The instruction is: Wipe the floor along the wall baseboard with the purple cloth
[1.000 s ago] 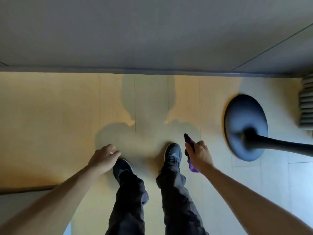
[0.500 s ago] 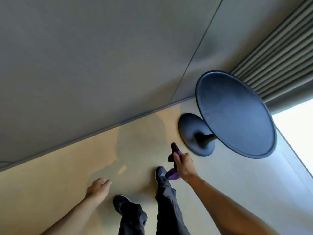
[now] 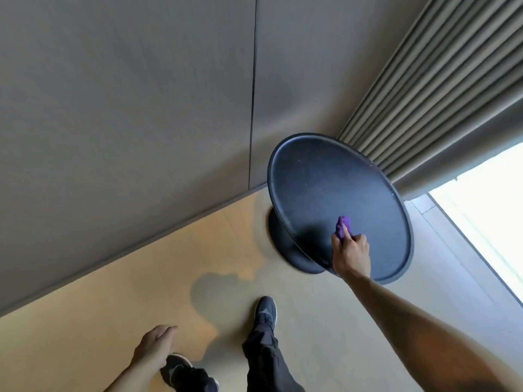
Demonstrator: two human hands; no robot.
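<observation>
Wiping has not begun yet, as far as you can judge from where things are. Your right hand (image 3: 351, 254) is up at 2 o'clock, over the round black table (image 3: 339, 205), and its fingers are curled tight around the purple cloth (image 3: 343, 226). A bit of the cloth sticks out past your fingers. You cannot tell if it touches the table top or just hangs above it.

Your left hand (image 3: 155, 345) is low at 7 o'clock, near your left shoe (image 3: 177, 369). Its fingers are loose and a little spread, and it holds nothing.

The baseboard (image 3: 141, 247) runs from 9 o'clock up toward the table's foot (image 3: 285, 247), where the grey wall (image 3: 127, 108) meets the floor (image 3: 99, 321). Your right shoe (image 3: 266, 309) stands well apart from it.

For the next move, you likely need to bend down, bring the cloth to the floor right beside the baseboard, press it flat and slide it along. Watch the table's foot and the curtain (image 3: 438, 94) at 1 o'clock, which could get in the way.

No bowls, boxes or bins show anywhere. The table top has nothing on it.
</observation>
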